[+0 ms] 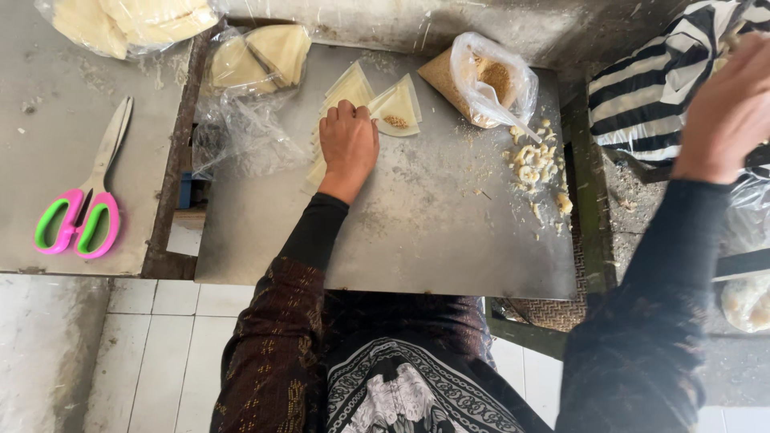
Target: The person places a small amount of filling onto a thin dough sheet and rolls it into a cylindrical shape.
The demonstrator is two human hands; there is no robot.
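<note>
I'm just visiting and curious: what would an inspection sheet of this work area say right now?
Surface: steel table, scuffed, dusted with crumbs.
Job's things: folded pastry triangle with filling showing; flat pastry sheets; open bag of filling.
Clutter: crumbled bits; scissors; bagged wrappers.
Grippers: left hand presses on the sheets, holding nothing; right hand raised beside a striped bag, grip unclear.
Cables: nothing seen.
Surroundings: white floor tiles.

A single head-worn camera looks almost straight down from above the person's chest, close over the metal surface (417,232). The far wall runs along the top edge, the tiled floor along the bottom, and both forearms reach up into frame.
</note>
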